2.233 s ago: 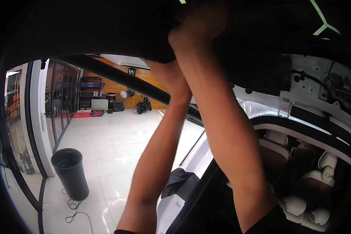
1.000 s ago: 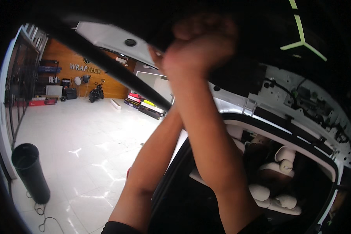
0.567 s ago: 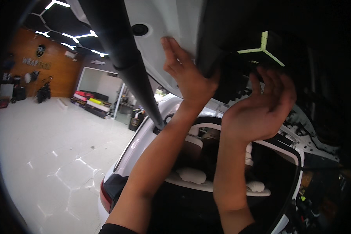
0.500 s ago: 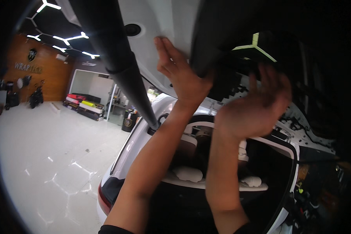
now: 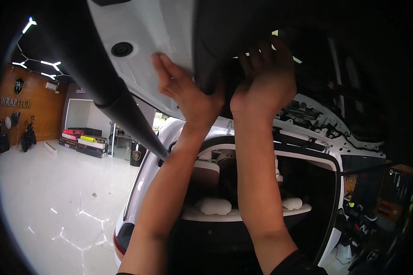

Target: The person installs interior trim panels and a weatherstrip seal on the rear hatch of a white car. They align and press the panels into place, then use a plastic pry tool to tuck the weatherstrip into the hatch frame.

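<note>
Black, smooth, curved trim panel (image 5: 213,32) overhead, along the inner side of a raised white painted tailgate (image 5: 149,23), with both bare hands reaching up to it.
Left hand (image 5: 190,96) lies against the white surface, its front two fingers extended side by side and the others bent, its heel near the black panel's lower edge; its thumb is hard to make out. Right hand (image 5: 265,80) is raised beneath the dark underside, fingers bent and slightly spread; whether they grip anything, I cannot tell. A thick black cylindrical strut (image 5: 117,98) slants down on the left, and pale rounded headrests (image 5: 215,206) show through the car's rear opening below.
</note>
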The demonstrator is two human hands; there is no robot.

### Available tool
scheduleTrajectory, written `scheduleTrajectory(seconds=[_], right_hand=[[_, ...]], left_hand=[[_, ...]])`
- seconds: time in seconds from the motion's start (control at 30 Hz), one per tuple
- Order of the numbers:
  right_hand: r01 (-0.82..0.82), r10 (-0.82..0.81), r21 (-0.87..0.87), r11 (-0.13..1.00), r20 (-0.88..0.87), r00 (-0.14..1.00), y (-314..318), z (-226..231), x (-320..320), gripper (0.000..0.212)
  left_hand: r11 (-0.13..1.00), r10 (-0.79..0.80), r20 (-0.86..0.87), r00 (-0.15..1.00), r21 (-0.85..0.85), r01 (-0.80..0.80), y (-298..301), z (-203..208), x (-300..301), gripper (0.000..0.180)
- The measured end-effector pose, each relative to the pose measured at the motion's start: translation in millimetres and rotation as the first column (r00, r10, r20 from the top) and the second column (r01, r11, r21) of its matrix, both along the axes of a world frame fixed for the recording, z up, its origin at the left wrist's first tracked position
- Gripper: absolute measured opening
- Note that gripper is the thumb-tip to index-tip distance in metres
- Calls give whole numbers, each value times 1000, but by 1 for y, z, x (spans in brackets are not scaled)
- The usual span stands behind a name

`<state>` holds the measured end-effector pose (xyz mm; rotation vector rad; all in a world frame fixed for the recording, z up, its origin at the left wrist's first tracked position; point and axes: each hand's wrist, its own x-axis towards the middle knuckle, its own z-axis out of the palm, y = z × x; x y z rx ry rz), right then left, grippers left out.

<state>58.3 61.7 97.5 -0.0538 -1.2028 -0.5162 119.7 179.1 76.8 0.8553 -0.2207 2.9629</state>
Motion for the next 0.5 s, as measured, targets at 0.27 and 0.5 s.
scheduleTrajectory(seconds=[0.27, 0.5], right_hand=[[240, -245, 163, 957, 8, 970, 19, -23, -25, 39], [387, -617, 615, 687, 775, -136, 48, -127, 7, 25]], left_hand=[[999, 1, -23, 1000, 53, 0, 2, -1, 1, 124], [996, 86, -35, 996, 8, -86, 4, -3, -10, 127]])
